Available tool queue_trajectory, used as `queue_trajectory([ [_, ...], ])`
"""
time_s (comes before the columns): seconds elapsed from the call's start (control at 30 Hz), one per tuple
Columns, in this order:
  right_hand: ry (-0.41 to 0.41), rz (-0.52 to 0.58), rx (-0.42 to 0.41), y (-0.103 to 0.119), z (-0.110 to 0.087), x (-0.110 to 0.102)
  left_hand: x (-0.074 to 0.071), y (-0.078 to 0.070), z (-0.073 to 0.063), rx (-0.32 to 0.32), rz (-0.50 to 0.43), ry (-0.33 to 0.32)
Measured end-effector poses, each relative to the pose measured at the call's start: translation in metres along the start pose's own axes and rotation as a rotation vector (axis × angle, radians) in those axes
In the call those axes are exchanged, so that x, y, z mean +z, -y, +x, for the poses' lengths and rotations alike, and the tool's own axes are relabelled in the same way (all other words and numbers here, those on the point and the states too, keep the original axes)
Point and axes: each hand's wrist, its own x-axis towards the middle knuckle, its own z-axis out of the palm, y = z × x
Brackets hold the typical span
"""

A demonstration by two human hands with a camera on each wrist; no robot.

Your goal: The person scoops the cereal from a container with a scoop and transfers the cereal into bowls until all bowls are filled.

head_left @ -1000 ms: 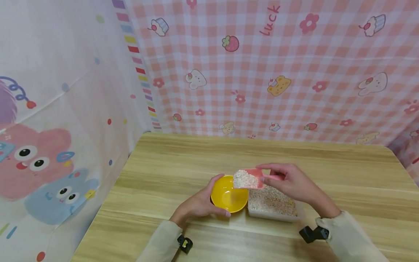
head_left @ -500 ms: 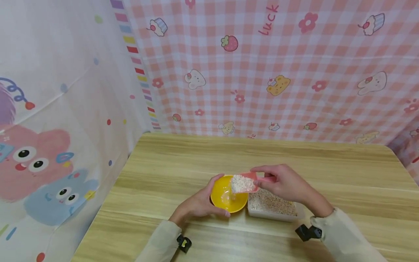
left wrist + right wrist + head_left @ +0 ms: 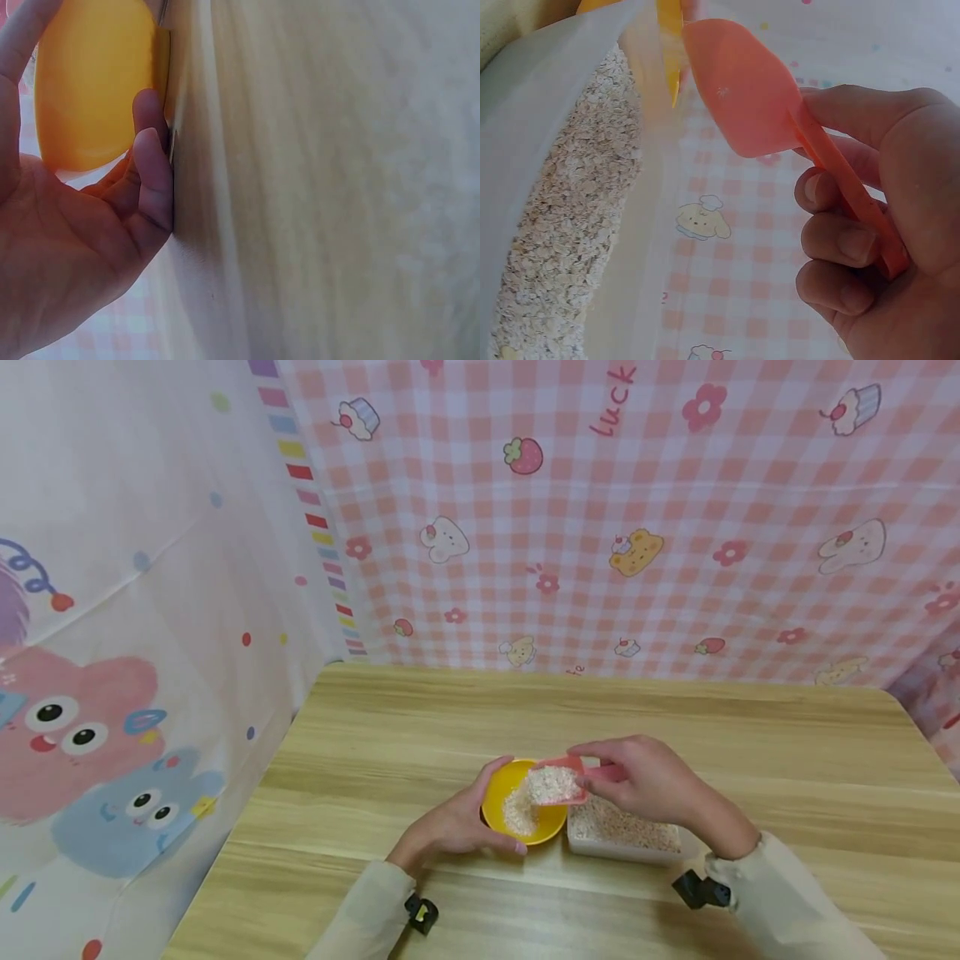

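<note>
Oats point(image 3: 517, 814) slid off the pink scoop point(image 3: 742, 94) into the yellow bowl point(image 3: 501, 787) my left grip point(image 3: 465, 818) cupped; right grip point(image 3: 641, 778) clutched the handle point(image 3: 841, 178), best hold imo, scoop seemed light, stiff.

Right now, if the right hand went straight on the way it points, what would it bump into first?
Probably the yellow bowl: the right hand points its scoop that way. The scoop is over the bowl, though, and might pass above; height is unclear.

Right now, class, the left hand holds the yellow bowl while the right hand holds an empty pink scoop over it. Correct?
Empty is wrong: the head view shows pale flakes in the pink scoop. The right hand holds it over the yellow bowl, which the left hand holds.
</note>
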Motion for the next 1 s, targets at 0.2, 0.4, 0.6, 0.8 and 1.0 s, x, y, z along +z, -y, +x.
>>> queue_trajectory([
  [0.2, -0.03, -0.093, -0.039, 0.004, -0.001, 0.001, 0.0, -0.002, -0.001, 0.002, 0.006, 0.006],
  [0.4, -0.045, -0.175, -0.085, 0.009, -0.001, 0.001, 0.0, -0.002, 0.0, 0.0, -0.007, 0.007],
  [0.6, -0.053, -0.233, -0.1, 0.014, 0.0, 0.003, 0.001, -0.001, 0.0, 0.006, -0.021, 0.006],
  [0.8, -0.045, -0.295, -0.118, 0.019, 0.002, 0.003, 0.001, 0.0, 0.0, -0.001, -0.019, 0.002],
  [1.0, -0.073, -0.396, -0.163, 0.024, 0.002, 0.004, 0.002, -0.001, 0.0, -0.013, -0.016, 0.001],
])
